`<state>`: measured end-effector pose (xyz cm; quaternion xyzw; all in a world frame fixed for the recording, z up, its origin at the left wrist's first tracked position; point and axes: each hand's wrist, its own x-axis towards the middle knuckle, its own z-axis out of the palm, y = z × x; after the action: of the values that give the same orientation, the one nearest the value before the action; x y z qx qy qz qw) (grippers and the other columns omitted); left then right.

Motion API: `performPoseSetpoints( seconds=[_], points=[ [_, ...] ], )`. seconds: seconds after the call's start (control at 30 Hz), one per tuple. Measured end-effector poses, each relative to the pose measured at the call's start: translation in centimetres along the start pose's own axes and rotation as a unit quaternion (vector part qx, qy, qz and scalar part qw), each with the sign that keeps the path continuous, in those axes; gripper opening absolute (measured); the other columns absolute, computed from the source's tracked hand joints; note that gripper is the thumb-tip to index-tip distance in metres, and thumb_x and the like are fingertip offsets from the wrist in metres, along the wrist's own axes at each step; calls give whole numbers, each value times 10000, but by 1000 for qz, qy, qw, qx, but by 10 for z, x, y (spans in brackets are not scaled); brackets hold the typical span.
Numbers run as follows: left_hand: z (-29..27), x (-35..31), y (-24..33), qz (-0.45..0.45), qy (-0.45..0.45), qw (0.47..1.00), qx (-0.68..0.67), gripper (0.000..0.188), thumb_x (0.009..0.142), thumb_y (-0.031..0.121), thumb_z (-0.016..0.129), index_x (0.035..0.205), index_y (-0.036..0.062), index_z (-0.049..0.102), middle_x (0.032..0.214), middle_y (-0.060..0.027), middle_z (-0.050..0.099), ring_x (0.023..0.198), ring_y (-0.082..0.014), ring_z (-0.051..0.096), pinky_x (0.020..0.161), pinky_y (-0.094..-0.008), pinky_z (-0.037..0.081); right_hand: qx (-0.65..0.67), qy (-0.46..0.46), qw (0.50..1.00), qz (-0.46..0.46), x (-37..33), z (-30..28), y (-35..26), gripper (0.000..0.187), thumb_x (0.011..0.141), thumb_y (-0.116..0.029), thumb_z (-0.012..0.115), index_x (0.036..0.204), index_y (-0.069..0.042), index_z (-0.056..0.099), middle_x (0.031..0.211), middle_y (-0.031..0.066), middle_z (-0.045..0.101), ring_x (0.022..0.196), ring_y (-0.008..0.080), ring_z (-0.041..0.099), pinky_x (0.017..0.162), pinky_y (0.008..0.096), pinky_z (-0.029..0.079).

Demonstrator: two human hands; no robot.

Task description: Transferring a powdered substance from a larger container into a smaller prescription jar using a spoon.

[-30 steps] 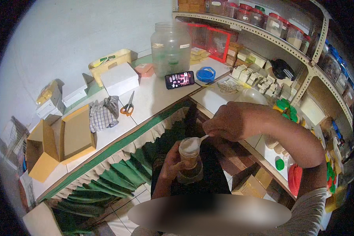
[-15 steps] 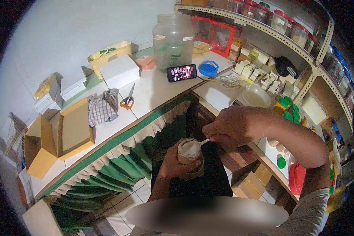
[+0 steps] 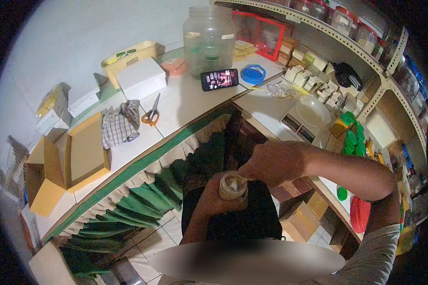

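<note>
My left hand (image 3: pixel 214 198) is wrapped round a small clear open jar (image 3: pixel 232 192) held above my lap. Pale brownish-white contents (image 3: pixel 233 181) show through its mouth. Over the jar's right rim, my right hand (image 3: pixel 276 164) is closed in a pinch on a slim pale spoon (image 3: pixel 243 177). The spoon's lower end dips inside the jar, and my fingers hide most of its handle.
On the white table lie a propped phone (image 3: pixel 219 80), scissors (image 3: pixel 151 114), a checked cloth (image 3: pixel 120 125) and a cardboard box (image 3: pixel 88 152). A large clear jar (image 3: pixel 208 42) stands behind. A digital scale with a bowl (image 3: pixel 312 111) sits at right, near green lids (image 3: pixel 353 137).
My right hand has moved down and left, bringing the spoon deeper into the jar. The jar has shifted slightly right. The scale's display, covered before, now shows.
</note>
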<state>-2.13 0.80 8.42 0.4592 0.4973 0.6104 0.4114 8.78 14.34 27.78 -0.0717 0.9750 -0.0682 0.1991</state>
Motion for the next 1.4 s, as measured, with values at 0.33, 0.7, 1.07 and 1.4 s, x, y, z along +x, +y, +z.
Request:
performPoseSetpoints(
  seconds=[0.33,0.7,1.07,1.4],
  points=[
    [-14,8,-9,93,37,995,-22,733,608,277,880,1181,39,490,1115,-74,577,1056,-177,534,945,-346,416,-135,-15,988,76,-6,-39,-23,166,844,-178,525,940,-53,573,743,198,638,769,382,663,677,473,541],
    [-3,-1,16,62,11,970,-236,684,648,232,868,1182,52,479,1120,-62,557,1093,-171,512,964,-334,404,-110,54,988,94,-25,-51,-20,144,817,-173,546,877,-46,579,772,193,631,777,383,649,669,471,519],
    [-1,-5,33,103,25,992,-66,705,654,295,863,1199,25,506,1070,-79,592,1008,-184,569,897,-345,450,81,112,988,-74,-36,-48,13,133,854,-161,542,821,-33,531,730,184,577,735,402,581,653,476,452],
    [8,-8,43,24,53,994,92,622,634,290,845,1135,30,584,1023,-98,665,930,-186,635,853,-356,494,92,85,986,-109,-19,-32,16,120,846,-157,542,815,-41,546,733,179,587,740,398,587,633,463,446]
  ],
)
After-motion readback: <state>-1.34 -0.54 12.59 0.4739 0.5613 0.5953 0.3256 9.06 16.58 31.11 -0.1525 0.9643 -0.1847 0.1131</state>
